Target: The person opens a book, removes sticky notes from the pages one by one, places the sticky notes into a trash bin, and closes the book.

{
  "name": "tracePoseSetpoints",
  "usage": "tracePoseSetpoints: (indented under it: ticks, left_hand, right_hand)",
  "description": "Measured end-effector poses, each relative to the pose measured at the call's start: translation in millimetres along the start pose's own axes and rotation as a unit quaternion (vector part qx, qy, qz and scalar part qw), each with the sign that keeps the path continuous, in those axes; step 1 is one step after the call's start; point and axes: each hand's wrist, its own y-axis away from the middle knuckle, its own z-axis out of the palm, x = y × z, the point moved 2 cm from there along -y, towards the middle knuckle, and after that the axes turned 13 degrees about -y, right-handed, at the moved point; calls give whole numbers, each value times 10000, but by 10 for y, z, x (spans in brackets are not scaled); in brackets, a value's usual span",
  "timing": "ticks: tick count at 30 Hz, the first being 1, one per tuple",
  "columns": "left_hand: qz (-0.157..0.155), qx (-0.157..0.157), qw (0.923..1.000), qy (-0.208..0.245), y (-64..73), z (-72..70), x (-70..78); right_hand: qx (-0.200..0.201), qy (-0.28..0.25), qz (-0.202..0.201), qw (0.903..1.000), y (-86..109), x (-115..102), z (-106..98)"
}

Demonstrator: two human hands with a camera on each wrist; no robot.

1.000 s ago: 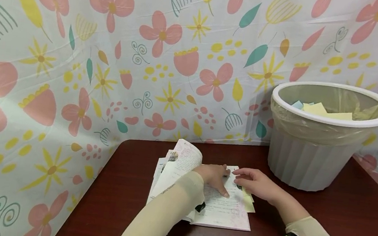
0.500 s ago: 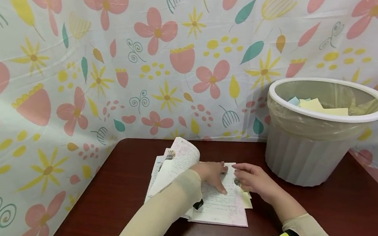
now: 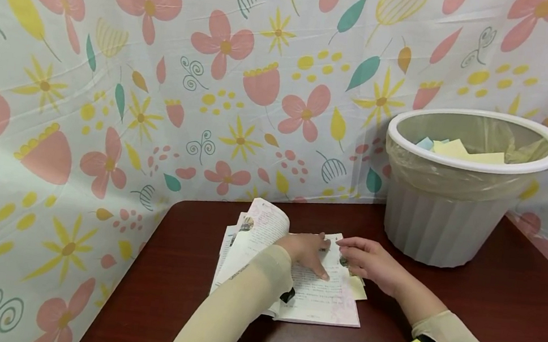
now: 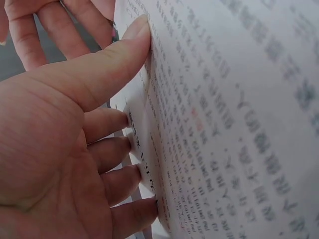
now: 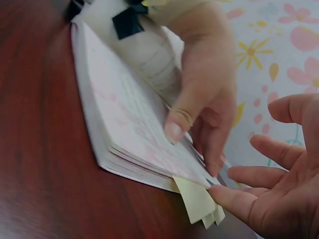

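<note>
I'm resting my spread left hand on the open book on the bench, holding my right hand, fingers apart, by the book's right edge, yellow sticky notes jutting out

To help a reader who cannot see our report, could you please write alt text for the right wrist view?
The left hand rests on an open book on a dark red table; the right hand is beside pale yellow slips jutting from the book. Flowered cloth shows behind.
</note>
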Motion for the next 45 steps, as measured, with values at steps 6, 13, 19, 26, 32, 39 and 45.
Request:
tracePoseSetpoints:
  ticks: [6, 13, 19, 26, 32, 39, 45]
  left_hand:
    - [51, 32, 10000, 1, 23, -13, 21]
    - [134, 120, 9998, -41, 29, -9, 38]
    - [57, 131, 9999, 35, 41, -14, 32]
    - [94, 123, 9999, 13, 41, -18, 31]
    - [128, 219, 9995, 186, 54, -28, 34]
    - [61, 628, 9976, 293, 72, -25, -30]
    - [138, 826, 9941, 687, 87, -37, -82]
  right_hand:
    - [-14, 162, -160, 9997, 116, 47, 126]
    - [229, 221, -314, 9990, 339, 100, 294]
    - [302, -433, -176, 9984, 488, 117, 357]
    - [843, -1148, -84, 9898, 493, 121, 284]
    - [1017, -1837, -89, 9777, 491, 112, 225]
    - [953, -2678, -185, 9586, 496, 91, 257]
    - [1010, -2725, -161, 9567, 470, 72, 312]
